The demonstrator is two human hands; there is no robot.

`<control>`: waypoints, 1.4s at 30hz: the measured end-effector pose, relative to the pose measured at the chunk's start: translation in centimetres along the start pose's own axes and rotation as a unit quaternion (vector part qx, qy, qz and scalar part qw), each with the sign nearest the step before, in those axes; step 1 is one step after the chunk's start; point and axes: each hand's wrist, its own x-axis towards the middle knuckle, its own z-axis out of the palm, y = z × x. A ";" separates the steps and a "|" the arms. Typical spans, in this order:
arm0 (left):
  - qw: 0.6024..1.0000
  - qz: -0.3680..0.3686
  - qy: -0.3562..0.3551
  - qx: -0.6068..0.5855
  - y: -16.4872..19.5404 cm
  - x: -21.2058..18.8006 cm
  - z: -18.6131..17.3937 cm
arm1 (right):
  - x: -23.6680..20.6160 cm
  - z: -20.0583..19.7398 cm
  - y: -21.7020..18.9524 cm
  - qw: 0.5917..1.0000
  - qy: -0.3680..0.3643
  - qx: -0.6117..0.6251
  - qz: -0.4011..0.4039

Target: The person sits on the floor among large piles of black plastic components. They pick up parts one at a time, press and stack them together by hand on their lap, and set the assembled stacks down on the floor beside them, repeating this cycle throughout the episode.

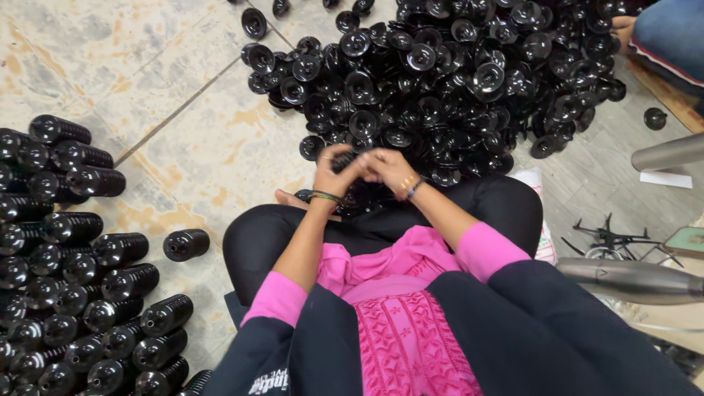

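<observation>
What sits between the two hands is hard to make out: the left hand (336,170) and right hand (386,167) meet above the knees, fingers curled together around a small black part (343,160), of which only a ribbed sliver shows at the left fingers. Both grips are pressed onto it, and the exact pinch is hidden by knuckles. The big heap of black round discs (447,73) lies just beyond the hands, its top cut off by the frame. Stacked ribbed black cylinders (73,264) line the left edge, partly cut off. One lone cylinder (186,243) lies beside the left knee. Bare tiled floor (183,139) stays open between stacks and heap. Another person's foot (623,28) and blue-clad leg peek in top right.
</observation>
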 end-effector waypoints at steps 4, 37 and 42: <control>0.915 -0.179 0.278 -0.231 0.2 2.6 -3.2 | 5.1 5.8 -3.3 0.825 0.065 -0.505 -0.245; 0.942 -0.279 0.051 -0.179 -1.2 2.7 0.8 | 5.5 -1.6 -6.3 0.838 0.128 -0.476 -0.234; 0.906 -0.317 0.130 -0.247 -0.9 3.9 -0.8 | 8.9 1.1 -7.4 0.697 0.167 -0.660 -0.224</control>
